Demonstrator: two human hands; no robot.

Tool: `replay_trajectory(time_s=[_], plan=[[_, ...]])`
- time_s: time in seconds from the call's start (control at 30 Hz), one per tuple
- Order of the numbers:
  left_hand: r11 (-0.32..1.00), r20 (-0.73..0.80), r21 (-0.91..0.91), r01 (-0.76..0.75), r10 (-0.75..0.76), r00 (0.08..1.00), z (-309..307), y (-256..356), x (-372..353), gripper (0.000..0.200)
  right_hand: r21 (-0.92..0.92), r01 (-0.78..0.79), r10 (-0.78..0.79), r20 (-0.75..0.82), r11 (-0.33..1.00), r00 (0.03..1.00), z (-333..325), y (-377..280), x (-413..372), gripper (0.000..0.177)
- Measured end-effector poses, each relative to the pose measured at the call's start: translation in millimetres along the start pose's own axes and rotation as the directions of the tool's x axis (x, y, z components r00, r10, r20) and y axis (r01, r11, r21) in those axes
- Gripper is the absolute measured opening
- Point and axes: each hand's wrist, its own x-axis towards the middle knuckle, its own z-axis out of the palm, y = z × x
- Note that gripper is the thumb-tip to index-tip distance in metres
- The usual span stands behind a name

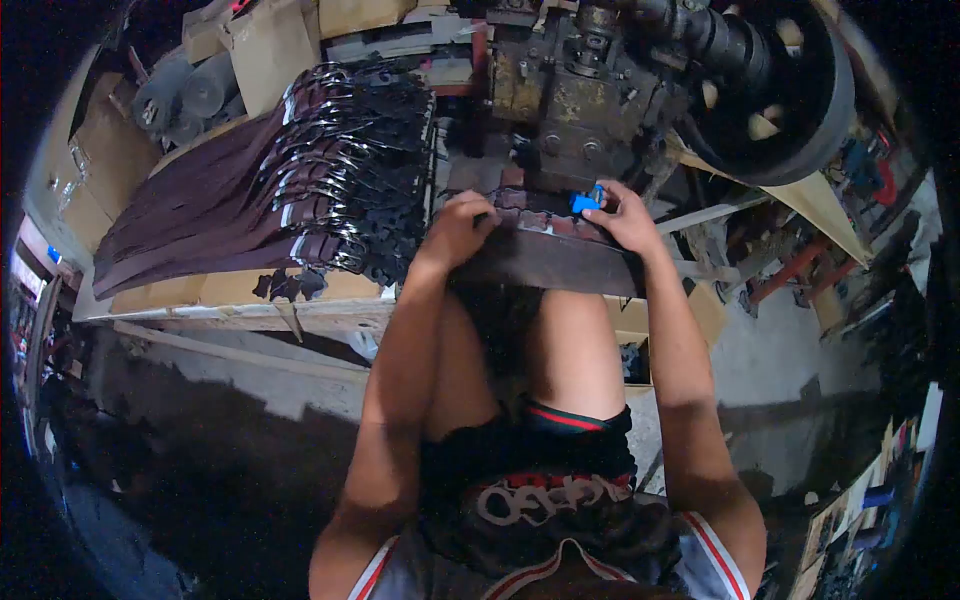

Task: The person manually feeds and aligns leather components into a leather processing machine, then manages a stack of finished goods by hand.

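Observation:
My right hand (627,222) pinches a small bright blue block-like piece (584,203) at the right end of the machine's work bed. What exactly this piece is, I cannot make out. Over the left end of the same bed, my left hand (460,232) is closed, fingers curled inward; whatever they may hold is hidden. Between the hands lies a worn reddish-brown bar (535,222) along the bed. To the left of my left hand, a large pile of dark brown straps (200,205) is laid out, with shiny metal buckles (325,165) along its right side.
A heavy, greasy machine (580,110) stands directly ahead, with a big dark wheel (790,110) at its right. The straps lie on a cardboard-covered table (250,300). Cardboard boxes (268,50) and grey rolls (205,88) sit behind them. Red metal legs (790,270) stand at right.

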Motion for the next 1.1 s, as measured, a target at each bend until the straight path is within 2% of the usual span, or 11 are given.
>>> replay_trajectory(time_s=[0.07,0.17,0.37,0.4,0.47,0.57,0.7,0.77,0.83,0.9,1.1], plan=[[0.996,0.001,0.069,0.060,-0.060,0.998,-6,5,-1,0.013,0.030,0.034,-0.035,0.022,0.999,0.999,-3,-8,-18,0.055],[0.981,-0.097,0.179,-0.075,0.093,0.991,-10,19,6,0.016,0.132,-0.184,0.167,0.130,0.974,0.977,-14,-48,-63,0.052],[0.980,-0.073,0.168,0.105,-0.094,0.993,16,29,35,0.026,-0.009,-0.129,0.129,0.059,0.992,0.990,-7,-40,-105,0.056],[0.959,0.025,0.217,0.180,-0.190,0.982,21,27,42,0.027,0.035,-0.102,0.100,0.051,0.994,0.994,-6,-38,-104,0.056],[0.891,0.206,0.327,0.316,-0.394,0.896,29,21,56,0.030,-0.120,-0.035,0.037,0.019,0.992,0.999,-8,-43,-106,0.055],[0.848,0.388,0.366,0.383,-0.514,0.765,24,28,73,0.030,-0.125,-0.006,0.001,-0.039,0.992,0.999,-10,-54,-96,0.052],[0.857,0.320,0.237,0.459,-0.514,0.796,37,21,70,0.029,-0.189,-0.025,0.020,-0.032,0.982,0.999,-5,-86,-57,0.046],[0.867,0.243,0.181,0.464,-0.497,0.833,44,22,61,0.029,-0.224,0.060,-0.064,-0.009,0.973,0.998,12,-86,-36,0.043],[0.832,0.368,-0.077,0.549,-0.488,0.791,43,12,61,0.032,-0.252,0.119,-0.124,-0.005,0.960,0.992,38,-59,-16,0.042],[0.764,0.457,-0.274,0.584,-0.431,0.778,37,6,58,0.035,-0.225,0.020,-0.019,0.005,0.974,1.000,52,-63,-6,0.039],[0.664,0.510,-0.550,0.506,-0.213,0.833,36,-5,49,0.043,-0.054,-0.099,0.106,0.165,0.994,0.981,53,-53,6,0.022]])
